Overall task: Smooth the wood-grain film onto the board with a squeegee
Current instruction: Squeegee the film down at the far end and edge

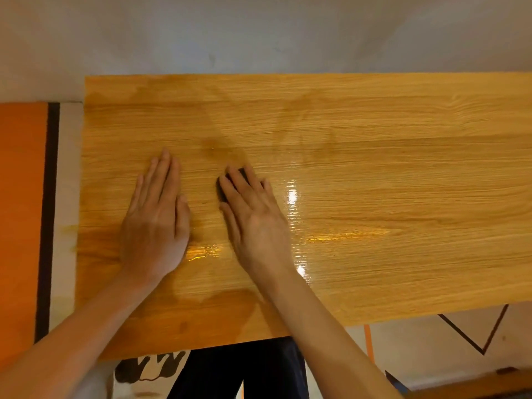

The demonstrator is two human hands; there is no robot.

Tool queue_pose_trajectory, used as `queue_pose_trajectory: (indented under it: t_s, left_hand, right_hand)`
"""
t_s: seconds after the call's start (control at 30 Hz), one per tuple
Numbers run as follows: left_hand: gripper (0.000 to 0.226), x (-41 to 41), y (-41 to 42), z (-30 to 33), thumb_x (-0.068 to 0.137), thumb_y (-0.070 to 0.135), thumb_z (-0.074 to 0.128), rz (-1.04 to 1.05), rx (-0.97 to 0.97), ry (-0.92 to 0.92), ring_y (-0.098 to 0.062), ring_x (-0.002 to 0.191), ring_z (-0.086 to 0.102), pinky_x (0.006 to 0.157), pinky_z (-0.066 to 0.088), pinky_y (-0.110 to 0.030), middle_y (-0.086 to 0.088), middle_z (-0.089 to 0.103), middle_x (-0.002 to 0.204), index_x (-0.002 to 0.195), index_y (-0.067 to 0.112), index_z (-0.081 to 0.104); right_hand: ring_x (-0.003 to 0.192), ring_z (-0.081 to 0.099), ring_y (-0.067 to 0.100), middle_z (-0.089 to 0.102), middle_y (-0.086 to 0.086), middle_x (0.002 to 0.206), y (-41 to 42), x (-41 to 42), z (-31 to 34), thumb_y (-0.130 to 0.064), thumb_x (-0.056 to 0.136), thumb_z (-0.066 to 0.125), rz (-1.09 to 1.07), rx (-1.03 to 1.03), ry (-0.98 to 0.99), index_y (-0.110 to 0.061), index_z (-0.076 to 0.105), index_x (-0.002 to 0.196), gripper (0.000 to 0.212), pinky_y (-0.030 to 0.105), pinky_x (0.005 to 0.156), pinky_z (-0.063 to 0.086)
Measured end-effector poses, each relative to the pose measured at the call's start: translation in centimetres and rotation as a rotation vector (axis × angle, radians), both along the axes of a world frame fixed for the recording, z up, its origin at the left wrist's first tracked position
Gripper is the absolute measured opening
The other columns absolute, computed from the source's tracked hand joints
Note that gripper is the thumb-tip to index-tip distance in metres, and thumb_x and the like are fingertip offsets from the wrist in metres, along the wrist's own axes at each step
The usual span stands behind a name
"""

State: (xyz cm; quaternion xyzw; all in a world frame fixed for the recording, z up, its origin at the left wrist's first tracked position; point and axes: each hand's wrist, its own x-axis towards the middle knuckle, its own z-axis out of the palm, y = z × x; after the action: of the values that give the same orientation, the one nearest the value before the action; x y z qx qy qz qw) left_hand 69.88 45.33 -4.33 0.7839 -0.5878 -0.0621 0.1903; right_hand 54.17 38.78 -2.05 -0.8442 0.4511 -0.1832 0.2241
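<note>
Film: glossy orange-brown wood-grain film (374,168) lies flat over the long rectangular board (178,341), under both hands and running far out beyond the right hand; its left edge lies just beyond the left hand's little finger.
Squeegee: small dark squeegee (223,187), mostly hidden beneath the right fingers; only its dark edges show at the fingertips and thumb side.
Right hand (253,217): fingers extended, pressing flat on the squeegee and bearing it against the film.
Left hand (157,217): flat, fingers straight and together, palm resting on the film just beside the right hand; holds nothing.
Surface state: bright highlights near the right hand's little-finger side and a darker patch near the wrists; whether these are bubbles cannot be told.
Handling, film: judged thin, limp and slick; likely to crease or trap air if pushed unevenly. Anchor with a flat palm, not a pinch.
Handling, squeegee: judged light and stiff; press from above with spread fingers, low angle.
</note>
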Motion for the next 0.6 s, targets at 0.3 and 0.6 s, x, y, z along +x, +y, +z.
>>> queue_pose_trajectory:
  t_s: [0.3, 0.6]
  left_hand:
    - [0.058, 0.4, -0.3, 0.7, 0.107, 0.03, 0.026, 0.007, 0.13, 0.045, -0.017, 0.158, 0.006, 0.128, 0.002, -0.031, -0.006, 0.013, 0.17, 0.161, 0.009, 0.019]
    - [0.056, 0.1, -0.1, 1.0, 0.107, 0.026, 0.031, 0.007, 0.042, 0.066, -0.022, 0.157, 0.017, 0.128, 0.014, -0.04, -0.013, 0.023, 0.167, 0.156, 0.001, 0.03]
  right_hand:
    - [0.147, 0.024, 0.017, 0.037, 0.0, 0.154, -4.7, -13.0, 0.9, -0.023, 0.103, 0.043, 0.254, 0.003, 0.121, -0.014, 0.046, 0.143, 0.042, 0.042, 0.121, 0.02]
    - [0.149, 0.018, 0.019, 0.033, 0.0, 0.156, -11.1, -10.9, 0.3, -0.023, 0.104, 0.039, -0.049, 0.039, 0.08, -0.014, 0.041, 0.146, 0.043, 0.04, 0.122, 0.012]
